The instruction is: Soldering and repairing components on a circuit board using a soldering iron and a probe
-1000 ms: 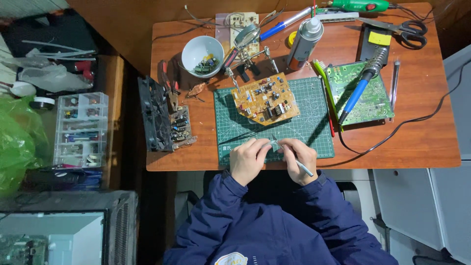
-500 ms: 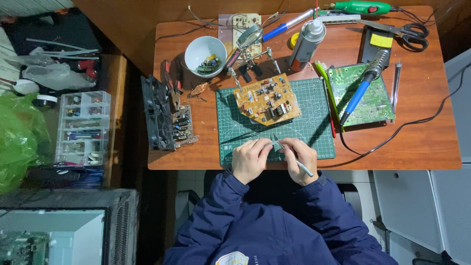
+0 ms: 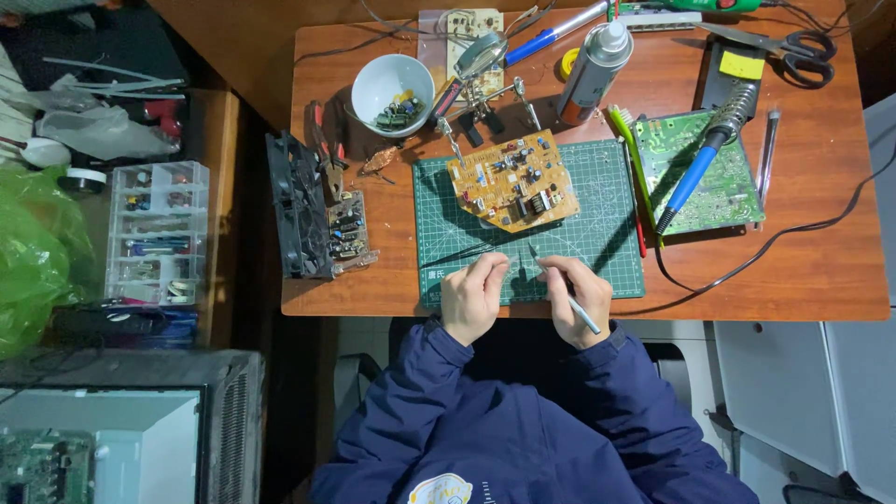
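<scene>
Hands rest at the near edge of the green cutting mat [image 3: 597,233]: right hand [image 3: 574,299] is closed around thin metal tweezers [image 3: 560,285] with the tip aimed up toward the left hand [image 3: 473,294], whose fingers are pinched together; whatever they pinch is too small to tell. Orange circuit board [image 3: 511,180] sits on the mat just beyond the hands, tilted. Blue-handled soldering iron [image 3: 700,168] lies across the green circuit board [image 3: 723,191] to the right, white bowl [image 3: 392,84] far left.

My right hand [image 3: 577,297] is lifting its tweezers [image 3: 560,287] — tips now nearing the orange circuit board [image 3: 512,180] — my left hand [image 3: 474,294] is barely shifting.
</scene>
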